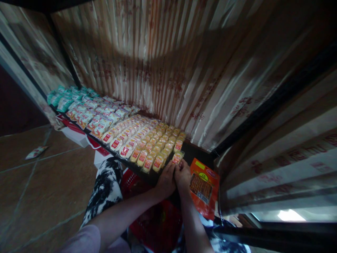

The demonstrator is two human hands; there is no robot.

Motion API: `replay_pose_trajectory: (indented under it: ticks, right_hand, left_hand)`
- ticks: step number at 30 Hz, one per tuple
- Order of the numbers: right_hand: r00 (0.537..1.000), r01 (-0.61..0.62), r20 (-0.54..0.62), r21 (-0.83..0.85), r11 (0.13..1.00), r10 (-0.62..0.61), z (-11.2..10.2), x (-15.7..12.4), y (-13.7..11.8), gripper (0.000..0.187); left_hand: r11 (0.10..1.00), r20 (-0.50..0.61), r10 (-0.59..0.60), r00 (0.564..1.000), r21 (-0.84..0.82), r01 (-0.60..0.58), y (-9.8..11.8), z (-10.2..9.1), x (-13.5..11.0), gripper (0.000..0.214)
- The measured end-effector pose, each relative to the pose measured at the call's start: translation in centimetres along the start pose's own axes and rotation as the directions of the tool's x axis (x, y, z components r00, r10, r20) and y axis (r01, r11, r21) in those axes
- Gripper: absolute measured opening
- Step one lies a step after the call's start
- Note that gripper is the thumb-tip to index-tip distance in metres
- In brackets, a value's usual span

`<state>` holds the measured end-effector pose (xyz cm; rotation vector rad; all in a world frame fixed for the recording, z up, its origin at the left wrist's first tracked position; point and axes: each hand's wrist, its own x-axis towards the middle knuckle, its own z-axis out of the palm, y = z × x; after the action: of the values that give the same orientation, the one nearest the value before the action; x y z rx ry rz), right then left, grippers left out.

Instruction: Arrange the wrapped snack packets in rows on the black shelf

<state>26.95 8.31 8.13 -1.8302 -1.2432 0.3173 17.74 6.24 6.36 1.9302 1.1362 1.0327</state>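
Note:
My left hand (166,178) and my right hand (183,174) are together near the right end of a dark shelf. Both are closed on the lower end of a small wrapped snack cake (177,157), yellowish with a red and white label. Rows of similar yellow wrapped cakes (158,161) lie just left of my hands. Paler wrapped cakes (126,149) continue those rows further left. To the right of my right hand is a large orange snack bag (204,186) with a picture of brown food on it. My fingertips are partly hidden by the hands themselves.
White snack bags (101,123) and green bags (64,103) fill the shelf's left end. Printed plastic sheeting (147,56) hangs behind, with a dark frame bar (252,102) at right. Under the shelf stands a red basket (155,228). One packet (36,152) lies on the tiled floor.

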Motion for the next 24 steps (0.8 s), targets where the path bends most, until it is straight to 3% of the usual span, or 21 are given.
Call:
replay_pose_trajectory:
  ticks: [6,17,24]
  right_hand:
    - [1.000,0.010,-0.027,-0.018,1.000,-0.010,0.7,1.3,0.7,0.042]
    - [0.998,0.038,-0.044,-0.010,0.999,-0.038,1.1,3.0,0.8,0.045]
    - [0.999,0.027,-0.042,0.015,1.000,-0.026,1.6,3.9,1.2,0.047]
  left_hand:
    - [0.998,0.019,0.031,0.999,0.047,-0.032,-1.6,1.4,1.5,0.048]
    - [0.994,0.022,-0.016,1.000,0.106,0.013,-2.0,2.7,3.3,0.049]
    - [0.989,0.018,-0.031,0.999,0.145,0.028,-1.1,2.0,3.3,0.050]
